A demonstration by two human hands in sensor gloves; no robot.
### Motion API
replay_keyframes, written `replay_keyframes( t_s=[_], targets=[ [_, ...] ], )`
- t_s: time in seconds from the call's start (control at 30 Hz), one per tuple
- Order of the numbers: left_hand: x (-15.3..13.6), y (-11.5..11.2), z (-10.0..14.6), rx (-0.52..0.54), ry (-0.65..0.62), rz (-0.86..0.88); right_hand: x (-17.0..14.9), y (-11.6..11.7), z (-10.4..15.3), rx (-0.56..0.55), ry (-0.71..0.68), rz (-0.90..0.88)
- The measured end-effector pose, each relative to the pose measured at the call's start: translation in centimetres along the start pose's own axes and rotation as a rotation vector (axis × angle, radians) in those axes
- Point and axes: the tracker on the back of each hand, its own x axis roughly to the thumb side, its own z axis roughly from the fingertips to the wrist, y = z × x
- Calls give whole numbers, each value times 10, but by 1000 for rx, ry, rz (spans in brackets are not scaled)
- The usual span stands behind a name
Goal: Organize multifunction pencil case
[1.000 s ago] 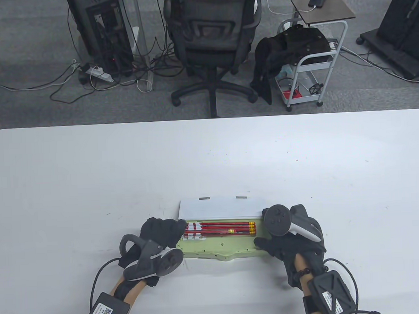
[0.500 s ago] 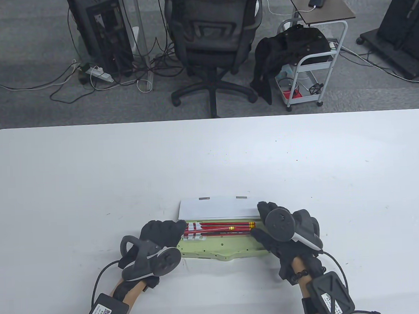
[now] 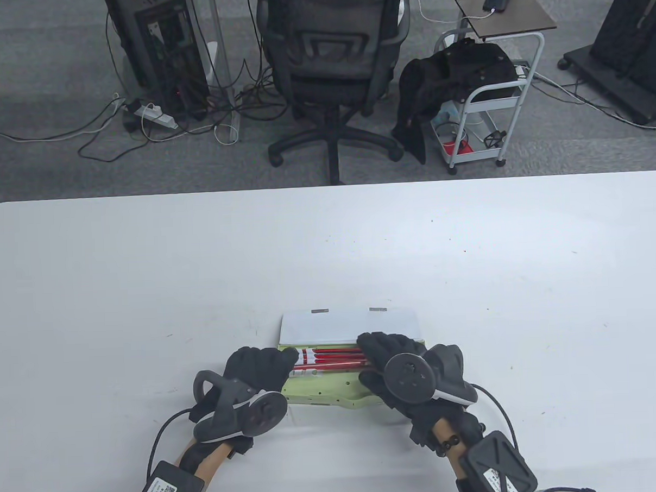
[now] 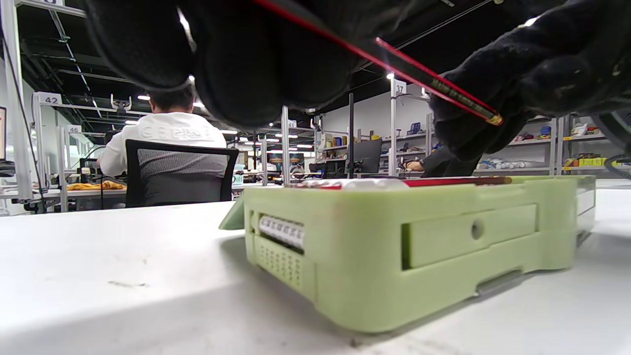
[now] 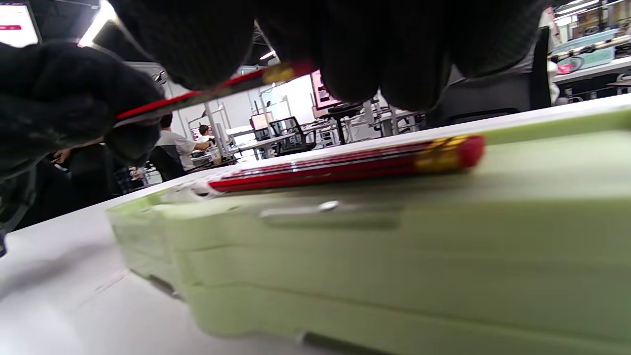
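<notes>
A light green pencil case point(image 3: 323, 390) lies near the table's front edge, its white lid point(image 3: 348, 326) folded open at the back. Several red pencils point(image 3: 333, 357) lie side by side in its top tray. My left hand point(image 3: 287, 359) is at the case's left end and my right hand point(image 3: 373, 352) is over the case's middle. In the wrist views one red pencil point(image 4: 424, 79) point(image 5: 197, 96) is raised at a slant above the case point(image 4: 394, 246) point(image 5: 345, 256). My left hand point(image 5: 64, 98) pinches its tip end and my right hand point(image 4: 517, 84) pinches its eraser end.
The white table point(image 3: 144, 276) stretches wide to the left, right and back of the case. Beyond its far edge stand an office chair point(image 3: 333, 55) and a white cart point(image 3: 490, 97). Cables trail from both wrists at the front edge.
My right hand has moved left from the case's right end to over the pencils and taken one by its eraser end. My left hand has stayed at the left end.
</notes>
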Motion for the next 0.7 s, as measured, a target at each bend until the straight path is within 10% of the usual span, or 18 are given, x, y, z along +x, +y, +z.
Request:
replay_keyframes(
  t_s=[0.7],
  targets=[
    [-11, -4, 2, 2, 27, 67, -8, -9, 3, -28, 61, 84]
  ],
)
